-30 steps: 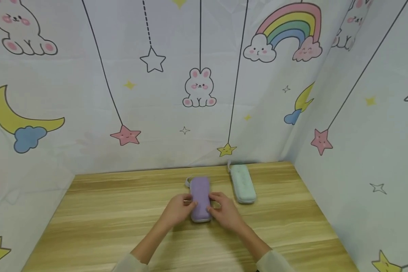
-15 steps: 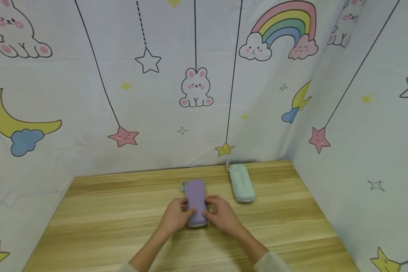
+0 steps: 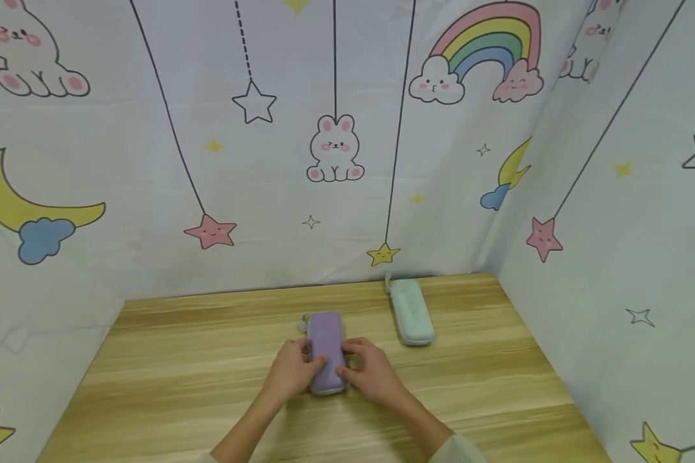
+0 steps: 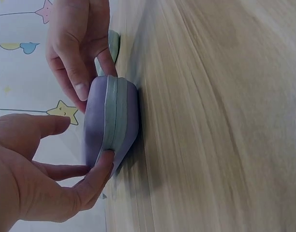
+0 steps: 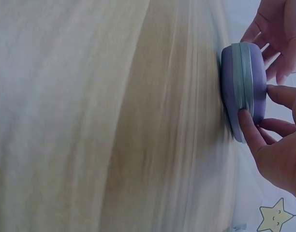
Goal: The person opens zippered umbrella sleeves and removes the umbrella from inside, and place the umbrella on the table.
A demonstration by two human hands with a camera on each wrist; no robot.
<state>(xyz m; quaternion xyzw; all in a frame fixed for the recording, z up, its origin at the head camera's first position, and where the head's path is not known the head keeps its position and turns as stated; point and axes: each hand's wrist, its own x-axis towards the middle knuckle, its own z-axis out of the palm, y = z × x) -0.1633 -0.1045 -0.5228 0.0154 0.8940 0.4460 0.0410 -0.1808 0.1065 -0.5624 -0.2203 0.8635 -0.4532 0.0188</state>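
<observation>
A purple zip case point(image 3: 326, 344) with a grey-green zipper band and a wrist strap lies on the wooden table, long side pointing away from me. My left hand point(image 3: 289, 373) holds its left side, thumb over the top edge. On the opposite side my right hand point(image 3: 373, 373) grips it with thumb and fingers. In the left wrist view a fingertip presses the zipper band of the case point(image 4: 96, 116). The right wrist view shows a finger on the band of the case point(image 5: 242, 72) too. The zipper looks closed.
A mint-green zip case point(image 3: 412, 312) with its own strap lies behind and to the right, near the back wall. Cloth walls point(image 3: 266, 173) printed with rabbits, stars and a rainbow enclose the wooden table point(image 3: 168, 360) at the back and sides.
Both hands have drawn the purple case nearer to me and a little to the left along the table. The mint-green case stays where it was. The head view has shifted slightly.
</observation>
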